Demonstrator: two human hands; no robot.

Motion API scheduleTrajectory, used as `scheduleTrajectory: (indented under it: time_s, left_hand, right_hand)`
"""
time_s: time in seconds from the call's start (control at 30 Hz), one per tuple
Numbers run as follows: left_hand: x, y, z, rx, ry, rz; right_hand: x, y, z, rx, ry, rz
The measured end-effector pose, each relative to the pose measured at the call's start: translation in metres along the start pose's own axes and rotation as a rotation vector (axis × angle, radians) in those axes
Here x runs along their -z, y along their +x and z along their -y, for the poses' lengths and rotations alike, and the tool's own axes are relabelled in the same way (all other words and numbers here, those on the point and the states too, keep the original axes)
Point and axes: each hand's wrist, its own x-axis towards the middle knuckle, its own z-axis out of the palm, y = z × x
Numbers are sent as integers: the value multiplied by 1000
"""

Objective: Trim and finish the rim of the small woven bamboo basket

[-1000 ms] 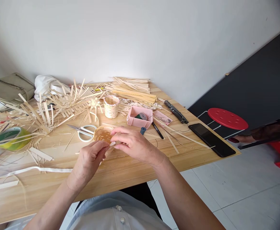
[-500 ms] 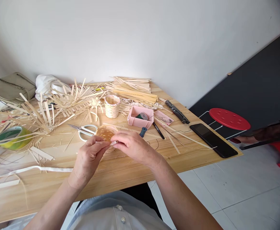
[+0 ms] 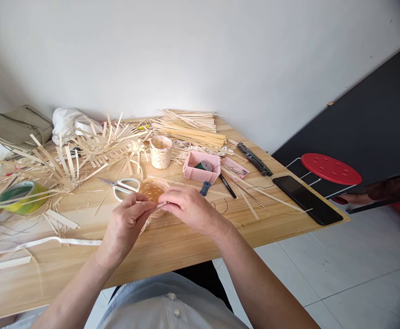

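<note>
My left hand (image 3: 127,221) and my right hand (image 3: 188,208) meet over the near rim of a small woven basket (image 3: 154,188). Both pinch a short piece of white strip (image 3: 161,205) between thumb and fingertips. Part of the basket is hidden behind my fingers. White-handled scissors (image 3: 122,187) lie just left of the basket, blades pointing left. A second woven basket (image 3: 160,157) with a pinkish rim stands upright farther back. A long white ribbon (image 3: 62,240) runs leftward across the table from my left wrist.
Loose wood strips (image 3: 69,160) cover the back left, beside a tape roll (image 3: 23,196). To the right are a pink box (image 3: 201,171) with a green spool, a blue spool (image 3: 205,188), a black pen (image 3: 227,186), a utility knife (image 3: 253,160) and a phone (image 3: 306,200). A red stool (image 3: 330,168) stands beyond the table.
The view has shifted slightly. A bit of white strip now shows below my left fingers beside the basket. Both hands keep their pinch.
</note>
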Motion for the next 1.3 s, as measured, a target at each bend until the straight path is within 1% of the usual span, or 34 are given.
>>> scheduleTrajectory:
  time_s: [0.1,0.2,0.33,0.5,0.73,0.97,1.03,1.17,1.3]
  left_hand:
    - [1,1,-1,3,2,19]
    - [1,2,-1,-38,20,6]
    - [0,3,-2,-59,25,-1]
    - [-2,3,-2,-2,-16,-4]
    - [-2,5,-3,119,-103,73]
    - [-4,7,-2,109,-95,57]
    - [-5,6,-1,112,-96,69]
    - [-6,3,0,131,-108,130]
    - [-7,2,3,110,-107,123]
  right_hand:
    - [1,0,2,-22,0,13]
    - [0,0,2,-39,15,9]
    - [-1,-2,1,-18,5,-8]
    - [-1,-2,1,-5,-14,-22]
    - [-2,1,1,-21,-49,-11]
    - [-2,2,2,-1,-79,-36]
    - [-3,3,2,7,-75,-46]
    - [-4,5,0,1,-66,-31]
    - [-1,4,1,-31,-25,-8]
